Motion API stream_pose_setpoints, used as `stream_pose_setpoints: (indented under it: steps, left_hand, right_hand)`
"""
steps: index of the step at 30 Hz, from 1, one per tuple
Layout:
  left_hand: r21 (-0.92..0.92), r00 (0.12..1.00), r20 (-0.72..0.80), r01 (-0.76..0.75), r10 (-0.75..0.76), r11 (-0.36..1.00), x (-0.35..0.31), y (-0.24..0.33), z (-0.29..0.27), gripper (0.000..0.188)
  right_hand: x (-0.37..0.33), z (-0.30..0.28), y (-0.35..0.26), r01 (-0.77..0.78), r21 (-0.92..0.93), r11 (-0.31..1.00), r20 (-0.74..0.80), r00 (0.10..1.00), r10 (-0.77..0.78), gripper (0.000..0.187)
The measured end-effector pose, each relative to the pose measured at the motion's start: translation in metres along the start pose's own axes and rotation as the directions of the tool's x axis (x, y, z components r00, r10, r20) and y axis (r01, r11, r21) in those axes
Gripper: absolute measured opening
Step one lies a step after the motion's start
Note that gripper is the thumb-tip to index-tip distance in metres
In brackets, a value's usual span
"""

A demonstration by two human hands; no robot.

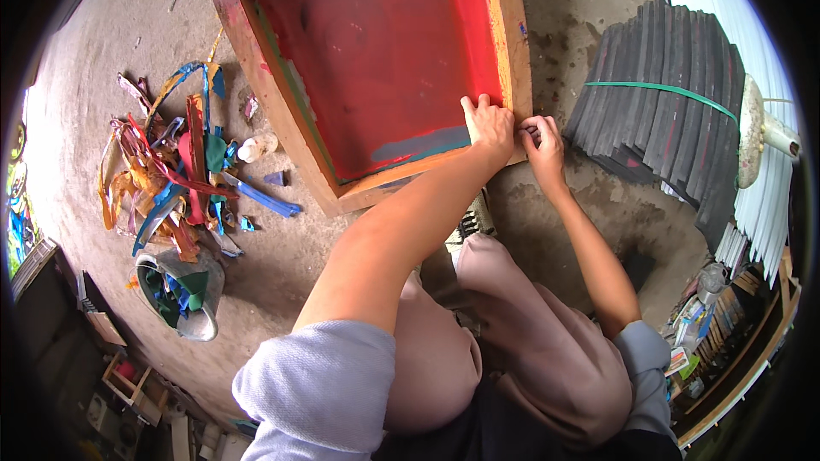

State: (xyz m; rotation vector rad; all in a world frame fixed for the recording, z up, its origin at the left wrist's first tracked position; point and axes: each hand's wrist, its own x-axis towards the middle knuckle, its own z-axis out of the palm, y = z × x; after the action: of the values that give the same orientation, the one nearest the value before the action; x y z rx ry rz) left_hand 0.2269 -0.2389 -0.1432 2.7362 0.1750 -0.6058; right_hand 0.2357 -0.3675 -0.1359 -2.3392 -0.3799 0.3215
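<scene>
Our left forearm slants up and rightward, its left hand bent over the near right corner of the red-panelled wooden frame, fingertips slightly apart on the inner side; we cannot tell whether they grip. Our right forearm angles up and leftward, the right hand at that corner's outer side, fingers curled close together; we cannot tell whether they pinch anything. The frame stretches ahead of our fingers and mostly leftward.
</scene>
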Motion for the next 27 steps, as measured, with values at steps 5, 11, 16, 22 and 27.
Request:
stream_pose_setpoints:
  steps: [5,11,16,22,27]
  left_hand:
    - [-0.052,1.000,-0.012,-0.025,0.025,0.998,-0.006,-0.005,0.000,0.025]
    - [0.020,0.995,-0.095,-0.016,0.018,1.000,-0.007,-0.005,0.008,0.020]
    - [0.065,0.972,-0.132,-0.185,0.192,0.981,-0.007,-0.013,0.009,0.009]
    - [0.256,0.634,-0.389,-0.623,0.669,0.739,0.010,-0.055,0.019,0.007]
    - [0.195,0.581,-0.433,-0.686,0.689,0.701,0.019,-0.060,0.022,0.008]
  right_hand:
    - [-0.001,0.001,0.001,0.001,-0.011,1.000,-0.008,1.000,-0.001,0.010]
    - [-0.001,0.005,0.002,0.002,-0.030,1.000,-0.041,0.999,-0.004,0.010]
    - [-0.002,0.004,0.002,-0.009,-0.010,1.000,-0.057,0.998,0.009,0.010]
    - [-0.002,0.002,-0.002,0.026,0.033,0.999,-0.053,0.998,-0.024,0.008]
    - [-0.003,0.002,-0.002,0.022,0.048,0.999,-0.044,0.999,-0.020,0.007]
